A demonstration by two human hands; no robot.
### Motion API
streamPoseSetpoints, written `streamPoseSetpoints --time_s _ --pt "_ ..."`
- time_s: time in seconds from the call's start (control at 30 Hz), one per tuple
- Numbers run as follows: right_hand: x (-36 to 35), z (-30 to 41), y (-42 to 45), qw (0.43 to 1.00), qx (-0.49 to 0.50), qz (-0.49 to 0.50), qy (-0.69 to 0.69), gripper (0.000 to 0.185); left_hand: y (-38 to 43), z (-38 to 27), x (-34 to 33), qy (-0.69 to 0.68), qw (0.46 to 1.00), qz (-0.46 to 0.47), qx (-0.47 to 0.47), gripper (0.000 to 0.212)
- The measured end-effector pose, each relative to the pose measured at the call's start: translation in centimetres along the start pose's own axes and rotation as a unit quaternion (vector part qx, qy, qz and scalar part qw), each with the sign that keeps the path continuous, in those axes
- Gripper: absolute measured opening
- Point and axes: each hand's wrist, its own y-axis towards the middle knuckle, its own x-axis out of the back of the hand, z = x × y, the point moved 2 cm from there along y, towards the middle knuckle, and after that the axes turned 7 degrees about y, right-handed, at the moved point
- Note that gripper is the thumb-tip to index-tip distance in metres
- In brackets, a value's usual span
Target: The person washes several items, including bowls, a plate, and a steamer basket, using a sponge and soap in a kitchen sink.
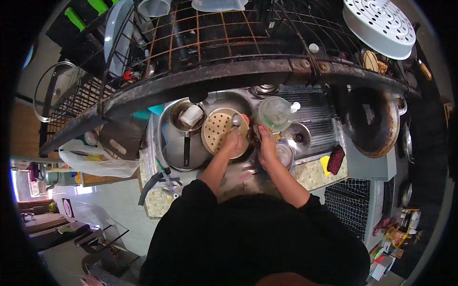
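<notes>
My left hand point(232, 141) is closed around the handle of a metal spoon point(235, 120), whose bowl points away from me above a cream perforated steamer tray point(215, 131) in the sink. Just right of the tray, my right hand point(266, 141) grips a dark, rough-looking scrubber point(254, 136); its exact kind is hard to tell. Left of the tray lie a saucepan with a black handle point(186, 148) and a white cup point(191, 116) inside it. A clear plastic container point(274, 113) and a metal pot lid point(296, 138) are beyond and right of my right hand.
A dark rack bar point(214, 77) crosses above the sink's far side. A blackened wok point(372, 123) hangs at right, near a red mesh pouch point(335, 159). A white plastic bag point(96, 161) and a brown board point(121, 139) stand left. Scissors point(168, 182) lie on the left counter.
</notes>
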Motion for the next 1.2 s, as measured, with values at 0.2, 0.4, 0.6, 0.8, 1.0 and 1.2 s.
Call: streamPoseSetpoints --time_s 0.2,0.4,0.6,0.8,1.0,1.2 --pt "-0.6 -5.3 3.1 0.993 -0.087 0.081 -0.002 0.021 -8.1 -1.2 -3.5 0.022 0.994 0.070 0.077 0.032" --pt "-0.6 -5.0 4.6 0.922 0.084 -0.086 -0.369 0.020 -9.4 -0.5 -3.7 0.010 0.995 0.083 0.055 0.035" --pt "-0.7 -4.6 3.4 0.986 -0.003 0.037 -0.165 0.025 -11.2 0.9 -4.0 -0.017 0.991 0.095 0.096 0.037" --pt "1.8 -8.2 3.5 0.973 -0.169 0.042 -0.148 0.027 -9.2 2.1 -2.4 0.005 0.992 0.096 0.086 0.036" --pt "2.4 -5.6 4.0 0.991 -0.110 -0.059 0.058 0.014 -10.5 1.0 -4.7 0.154 0.985 0.071 -0.022 0.029" --pt "-0.2 -1.9 5.3 0.941 -0.183 -0.008 0.284 0.029 -11.0 -4.4 0.2 0.456 0.747 -0.292 -0.386 0.018"
